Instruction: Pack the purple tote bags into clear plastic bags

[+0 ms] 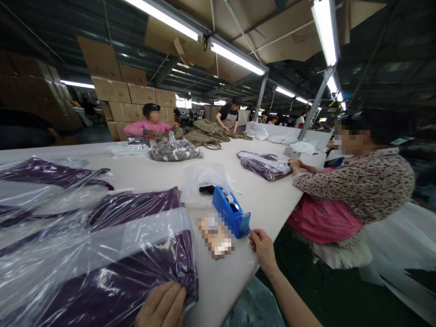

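White table (272,200), left hand (161,305) flat on bagged garment (112,277), right hand (262,249) fingertips at tape dispenser (230,212)

We have one view only, worn on the head, looking forward and down along the long table (143,175) from its near edge. The blue tape dispenser (230,212) sits close below centre (everything beyond it recedes toward distant stacked cartons (132,93)).

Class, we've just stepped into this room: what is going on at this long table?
The person's left hand presses on a purple garment in a clear plastic bag. Their right hand reaches beside the blue tape dispenser. A co-worker in a floral top handles another bagged garment further along the table.
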`<action>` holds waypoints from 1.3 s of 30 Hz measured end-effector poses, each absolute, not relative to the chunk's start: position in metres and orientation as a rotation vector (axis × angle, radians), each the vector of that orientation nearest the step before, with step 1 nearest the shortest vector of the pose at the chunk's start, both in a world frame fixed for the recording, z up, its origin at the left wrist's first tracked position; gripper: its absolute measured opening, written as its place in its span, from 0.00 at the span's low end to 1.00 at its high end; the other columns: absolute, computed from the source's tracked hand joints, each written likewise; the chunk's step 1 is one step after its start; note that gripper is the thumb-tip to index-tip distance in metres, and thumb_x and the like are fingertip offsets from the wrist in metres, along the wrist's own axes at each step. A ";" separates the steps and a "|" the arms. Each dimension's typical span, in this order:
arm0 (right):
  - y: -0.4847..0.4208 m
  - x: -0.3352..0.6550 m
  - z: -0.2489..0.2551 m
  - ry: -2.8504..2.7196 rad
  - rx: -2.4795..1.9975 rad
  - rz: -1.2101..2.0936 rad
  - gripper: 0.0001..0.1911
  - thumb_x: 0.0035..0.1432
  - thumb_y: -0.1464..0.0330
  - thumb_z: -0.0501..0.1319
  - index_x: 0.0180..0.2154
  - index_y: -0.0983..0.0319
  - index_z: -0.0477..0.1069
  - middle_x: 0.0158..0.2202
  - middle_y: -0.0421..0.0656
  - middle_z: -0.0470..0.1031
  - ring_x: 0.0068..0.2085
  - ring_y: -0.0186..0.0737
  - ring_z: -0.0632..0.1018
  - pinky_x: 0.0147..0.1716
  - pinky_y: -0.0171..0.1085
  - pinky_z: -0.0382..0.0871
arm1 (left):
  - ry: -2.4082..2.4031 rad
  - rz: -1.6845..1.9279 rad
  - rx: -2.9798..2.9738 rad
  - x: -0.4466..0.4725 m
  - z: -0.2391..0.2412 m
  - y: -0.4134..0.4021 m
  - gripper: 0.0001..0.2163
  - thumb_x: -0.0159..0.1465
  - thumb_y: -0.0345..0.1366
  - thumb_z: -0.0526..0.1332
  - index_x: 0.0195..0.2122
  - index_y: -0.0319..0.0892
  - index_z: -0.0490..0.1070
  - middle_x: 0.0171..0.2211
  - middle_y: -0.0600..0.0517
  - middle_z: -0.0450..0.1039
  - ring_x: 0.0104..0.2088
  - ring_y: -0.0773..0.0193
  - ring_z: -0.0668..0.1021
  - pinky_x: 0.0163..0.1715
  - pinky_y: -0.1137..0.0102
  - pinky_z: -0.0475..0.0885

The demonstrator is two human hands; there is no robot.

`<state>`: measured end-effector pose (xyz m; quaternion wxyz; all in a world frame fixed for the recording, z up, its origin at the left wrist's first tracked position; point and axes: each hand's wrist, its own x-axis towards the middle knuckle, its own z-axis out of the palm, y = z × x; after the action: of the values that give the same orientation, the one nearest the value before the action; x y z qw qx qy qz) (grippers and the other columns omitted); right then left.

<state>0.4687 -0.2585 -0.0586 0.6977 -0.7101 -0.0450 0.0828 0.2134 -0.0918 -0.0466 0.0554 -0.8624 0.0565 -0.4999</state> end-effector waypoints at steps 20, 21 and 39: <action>-0.219 0.288 -0.043 -0.050 -1.499 0.617 0.28 0.35 0.46 0.68 0.20 0.63 0.62 0.14 0.34 0.63 0.15 0.25 0.61 0.14 0.27 0.49 | -0.039 -1.760 -2.730 0.233 -0.057 -0.120 0.06 0.63 0.24 0.53 0.35 0.32 0.70 0.31 0.46 0.73 0.35 0.60 0.74 0.40 0.63 0.63; -0.218 0.288 -0.044 -0.026 -1.500 0.620 0.28 0.34 0.46 0.68 0.20 0.62 0.62 0.13 0.34 0.63 0.14 0.25 0.60 0.14 0.27 0.49 | -0.042 -1.765 -2.721 0.234 -0.058 -0.120 0.07 0.63 0.24 0.53 0.35 0.32 0.70 0.31 0.46 0.73 0.35 0.60 0.74 0.40 0.63 0.63; -0.222 0.279 -0.028 0.053 -1.408 0.651 0.23 0.30 0.52 0.70 0.19 0.62 0.65 0.14 0.36 0.66 0.15 0.26 0.60 0.15 0.28 0.49 | -0.048 -1.616 -2.748 0.234 -0.057 -0.115 0.08 0.61 0.23 0.51 0.38 0.33 0.68 0.29 0.46 0.68 0.31 0.61 0.71 0.29 0.67 0.69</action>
<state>0.2791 -0.2218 -0.0282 0.7137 -0.6354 0.0239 0.2939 0.2338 -0.1149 -0.0571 -0.0233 -0.8617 -0.0151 -0.5067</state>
